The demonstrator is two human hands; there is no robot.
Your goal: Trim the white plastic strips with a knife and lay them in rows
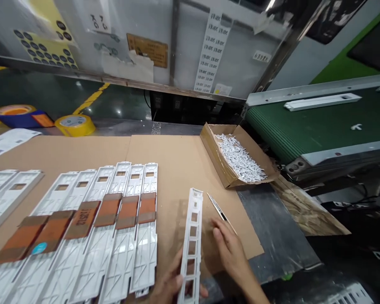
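Here, hands (229,247) half-curled (strip (191,256) in left (171,279)).

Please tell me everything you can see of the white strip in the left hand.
The white strip is long, narrow and plastic-looking, with a row of roughly rectangular openings divided by crosspieces. Its far end points away, leaning slightly right; its near end runs out of the picture. The left hand grips its lower part, showing at both edges. Whether it also touches the cardboard sheet, I cannot tell.
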